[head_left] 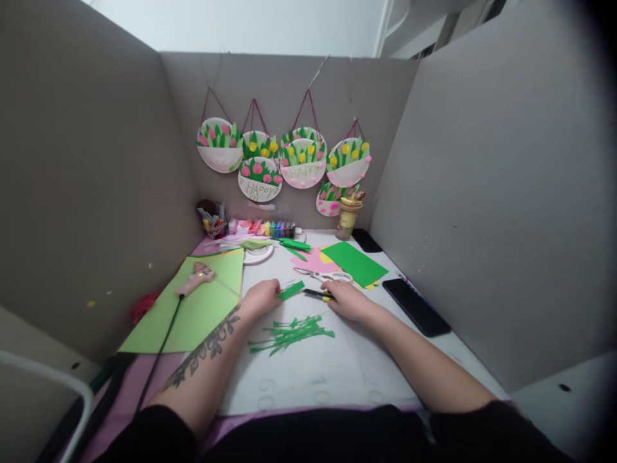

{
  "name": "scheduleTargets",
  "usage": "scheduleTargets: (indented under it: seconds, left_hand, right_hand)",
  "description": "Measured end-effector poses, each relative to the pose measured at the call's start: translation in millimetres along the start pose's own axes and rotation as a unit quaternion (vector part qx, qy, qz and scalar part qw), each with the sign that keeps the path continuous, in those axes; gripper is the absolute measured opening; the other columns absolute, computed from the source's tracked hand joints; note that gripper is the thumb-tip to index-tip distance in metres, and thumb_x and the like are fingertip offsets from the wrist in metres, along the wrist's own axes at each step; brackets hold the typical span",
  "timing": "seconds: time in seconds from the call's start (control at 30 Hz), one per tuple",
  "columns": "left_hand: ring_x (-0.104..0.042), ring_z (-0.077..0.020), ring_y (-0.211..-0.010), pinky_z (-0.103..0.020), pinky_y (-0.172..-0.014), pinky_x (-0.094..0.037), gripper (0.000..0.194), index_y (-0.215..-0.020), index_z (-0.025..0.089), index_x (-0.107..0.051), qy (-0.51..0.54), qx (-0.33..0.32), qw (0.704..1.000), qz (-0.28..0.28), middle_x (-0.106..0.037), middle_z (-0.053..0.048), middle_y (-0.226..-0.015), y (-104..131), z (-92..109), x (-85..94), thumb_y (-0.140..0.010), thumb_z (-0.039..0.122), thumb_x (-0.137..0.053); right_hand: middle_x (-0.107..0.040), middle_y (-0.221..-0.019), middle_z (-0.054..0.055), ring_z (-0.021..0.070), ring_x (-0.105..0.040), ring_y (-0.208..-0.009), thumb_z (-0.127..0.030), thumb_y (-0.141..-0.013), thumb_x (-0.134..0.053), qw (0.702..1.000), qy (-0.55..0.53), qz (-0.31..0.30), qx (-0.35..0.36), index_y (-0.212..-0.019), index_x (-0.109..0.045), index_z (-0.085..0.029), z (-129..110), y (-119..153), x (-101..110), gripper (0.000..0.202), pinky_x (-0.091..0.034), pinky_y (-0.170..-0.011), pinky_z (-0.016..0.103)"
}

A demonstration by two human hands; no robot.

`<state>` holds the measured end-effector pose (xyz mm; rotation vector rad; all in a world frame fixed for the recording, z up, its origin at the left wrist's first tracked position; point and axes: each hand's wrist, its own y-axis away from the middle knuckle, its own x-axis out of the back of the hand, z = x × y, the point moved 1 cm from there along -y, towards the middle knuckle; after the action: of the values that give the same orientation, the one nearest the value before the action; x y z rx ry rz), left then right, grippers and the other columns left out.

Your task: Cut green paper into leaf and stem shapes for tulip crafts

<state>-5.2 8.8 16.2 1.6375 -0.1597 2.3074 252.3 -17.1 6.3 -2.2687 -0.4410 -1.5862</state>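
Note:
My left hand holds a small strip of dark green paper flat against the white work sheet. My right hand grips a black and yellow cutting tool whose tip points at that strip. A pile of several thin cut green strips lies just in front of both hands.
White-handled scissors lie on pink paper behind my right hand. A dark green sheet, a light green sheet with a pink glue gun, a black phone, paint pots, a jar. Paper-plate flower baskets hang on grey walls.

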Motion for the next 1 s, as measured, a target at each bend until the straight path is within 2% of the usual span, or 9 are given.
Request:
scheduleTargets:
  seconds: [0.17,0.27,0.37,0.57,0.67,0.73,0.8,0.87,1.0]
  left_hand:
    - [-0.055,-0.0180,-0.065,-0.026,-0.058,-0.033,0.005,-0.062,0.020,-0.058,0.057,-0.019,0.998,0.019,-0.059,-0.002,-0.063,-4,-2,1.0,-0.065,0.022,-0.059]
    - [-0.046,-0.0145,-0.055,-0.026,-0.054,-0.029,0.014,-0.056,0.020,-0.051,0.127,-0.036,0.991,0.034,-0.050,0.002,-0.054,-5,-2,6.8,-0.068,0.026,-0.054]
    - [-0.041,-0.0130,-0.052,-0.025,-0.052,-0.028,0.021,-0.055,0.020,-0.046,0.203,-0.029,0.976,0.076,-0.043,0.004,-0.051,-8,-4,13.4,-0.072,0.031,-0.048]
    - [-0.044,-0.0133,-0.054,-0.024,-0.051,-0.030,0.025,-0.059,0.019,-0.051,0.272,0.022,0.955,0.120,-0.046,0.003,-0.052,-12,-11,17.5,-0.071,0.041,-0.051]
    - [-0.046,-0.0135,-0.054,-0.024,-0.051,-0.032,0.026,-0.061,0.018,-0.055,0.281,0.033,0.951,0.123,-0.051,0.003,-0.054,-13,-12,17.5,-0.068,0.043,-0.055]
    - [-0.047,-0.0134,-0.055,-0.024,-0.052,-0.033,0.027,-0.062,0.018,-0.056,0.286,0.032,0.948,0.139,-0.052,0.003,-0.054,-13,-12,17.9,-0.068,0.044,-0.056]
    - [-0.047,-0.0135,-0.056,-0.024,-0.054,-0.033,0.028,-0.062,0.018,-0.056,0.287,0.029,0.945,0.153,-0.053,0.003,-0.055,-14,-13,18.7,-0.068,0.045,-0.055]
    - [-0.048,-0.0138,-0.057,-0.025,-0.055,-0.033,0.028,-0.062,0.018,-0.056,0.284,0.029,0.944,0.164,-0.054,0.002,-0.055,-15,-14,20.5,-0.069,0.045,-0.053]
    - [-0.048,-0.0140,-0.058,-0.025,-0.058,-0.033,0.028,-0.060,0.019,-0.053,0.272,0.023,0.941,0.199,-0.053,0.002,-0.055,-13,-18,27.7,-0.070,0.045,-0.052]
  right_hand:
    - [-0.068,-0.095,0.006,0.0199,-0.060,-0.082,-0.020,-0.076,-0.059,0.990,-0.128,0.063,0.013,-0.100,-0.065,-0.019,7,-1,10,0.024,-0.043,-0.074,0.029]
    - [-0.069,-0.096,0.005,0.0191,-0.061,-0.081,-0.028,-0.077,-0.061,0.963,-0.201,0.170,-0.054,-0.103,-0.064,-0.019,23,-2,25,0.028,-0.045,-0.073,0.029]
    - [-0.069,-0.097,0.008,0.0219,-0.062,-0.086,-0.027,-0.076,-0.061,0.946,-0.148,0.260,-0.127,-0.102,-0.065,-0.018,49,-8,32,0.028,-0.045,-0.077,0.032]
    - [-0.070,-0.097,0.013,0.0270,-0.062,-0.091,-0.023,-0.079,-0.057,0.947,-0.020,0.210,-0.243,-0.101,-0.069,-0.015,92,-26,15,0.026,-0.044,-0.080,0.035]
    - [-0.067,-0.105,0.016,0.0280,-0.058,-0.099,-0.020,-0.083,-0.054,0.954,0.039,0.209,-0.210,-0.100,-0.070,-0.014,72,-32,8,0.025,-0.041,-0.088,0.037]
    - [-0.065,-0.112,0.015,0.0269,-0.054,-0.107,-0.016,-0.085,-0.049,0.972,0.046,0.207,-0.106,-0.101,-0.070,-0.014,41,-38,3,0.026,-0.037,-0.096,0.037]
    - [-0.065,-0.114,0.013,0.0239,-0.052,-0.110,-0.013,-0.085,-0.049,0.991,0.016,0.124,0.042,-0.106,-0.067,-0.014,4,-50,-6,0.028,-0.035,-0.099,0.035]
    - [-0.064,-0.115,0.011,0.0216,-0.052,-0.110,-0.014,-0.085,-0.051,0.989,-0.008,0.041,0.144,-0.111,-0.065,-0.016,-28,-66,-17,0.029,-0.035,-0.099,0.033]
    - [-0.064,-0.104,0.014,0.0231,-0.055,-0.096,-0.018,-0.084,-0.054,0.994,0.034,-0.009,0.107,-0.102,-0.065,-0.011,-60,-97,-33,0.022,-0.040,-0.087,0.032]
